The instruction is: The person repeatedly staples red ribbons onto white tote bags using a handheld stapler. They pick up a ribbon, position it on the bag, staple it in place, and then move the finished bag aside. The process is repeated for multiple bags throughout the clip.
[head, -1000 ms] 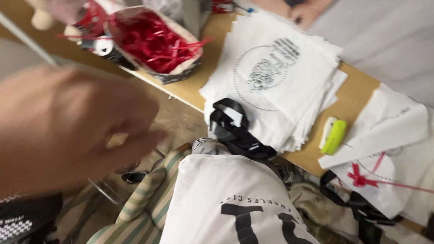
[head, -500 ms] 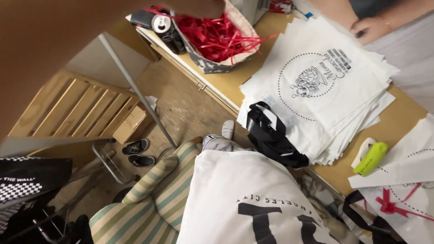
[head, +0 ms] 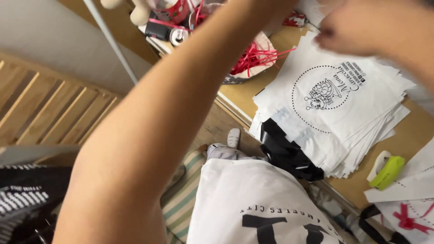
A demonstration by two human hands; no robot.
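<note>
My left arm (head: 149,135) stretches from the lower left up across the view, over a container of red paper shreds (head: 255,56). Its hand passes out of the top edge and is hidden. My right hand does not show. A blurred hand (head: 357,27) comes in from the upper right above a stack of white cloth bags (head: 334,104) with a round black print; it seems to belong to another person. Black handles (head: 285,151) hang off the stack's near edge over the wooden table (head: 239,95).
A drink can (head: 178,36) and a plush toy (head: 135,11) lie by the shreds. A lime-green tool (head: 386,171) and bags with red ribbon (head: 407,221) sit at the right. Below are my white shirt (head: 253,208), a striped cushion (head: 185,199), a slatted wooden panel (head: 49,113) and a white pole (head: 110,40).
My left hand was close and blurred at the left, then rose; now the arm reaches across to the top of the view. The camera has tilted and the bag stack sits further right.
</note>
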